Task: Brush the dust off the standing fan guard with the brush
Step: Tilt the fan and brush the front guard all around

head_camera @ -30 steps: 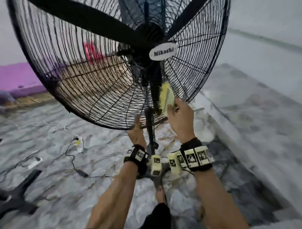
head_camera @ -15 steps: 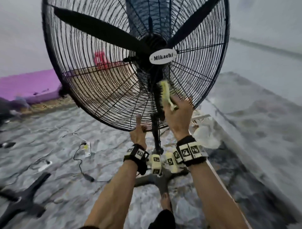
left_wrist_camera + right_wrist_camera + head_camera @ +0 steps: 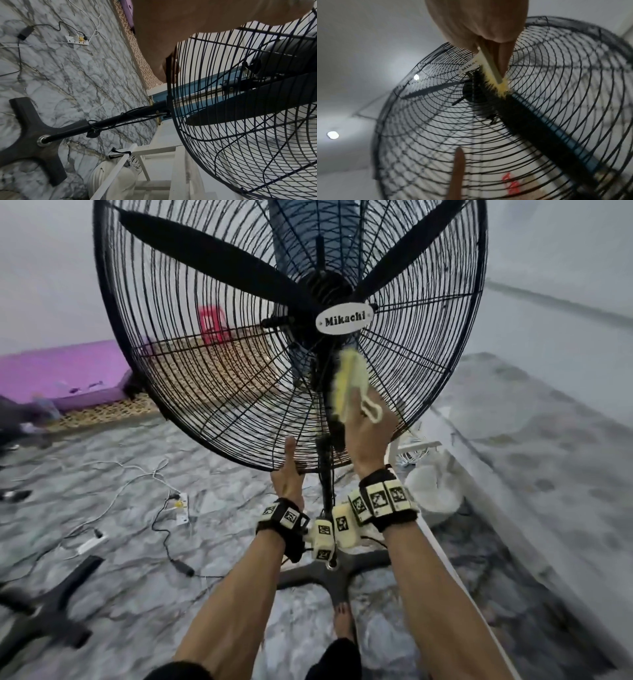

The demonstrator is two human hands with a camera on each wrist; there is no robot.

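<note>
The black wire fan guard (image 3: 212, 392) fills the upper head view, with a white "Mikachi" badge (image 3: 343, 319) at its hub. My right hand (image 3: 359, 409) grips a yellow brush (image 3: 347, 381) and holds its bristles against the front wires just below the badge. In the right wrist view the brush (image 3: 489, 67) lies along the guard (image 3: 436, 135) near the hub. My left hand (image 3: 291, 460) grips the guard's bottom rim, thumb up on the front. In the left wrist view its fingers (image 3: 169, 70) curl round the rim wire.
The fan's pole runs down to a dark cross base (image 3: 329, 577) on the marble floor, with my foot (image 3: 342, 621) beside it. A power strip (image 3: 180, 505) and cables lie left. Another cross base (image 3: 41, 614) sits far left. A white ledge (image 3: 479, 474) runs along the right.
My right hand has carried the brush up the guard, from the lower wires to just below the badge. My left hand has stayed on the bottom rim.
</note>
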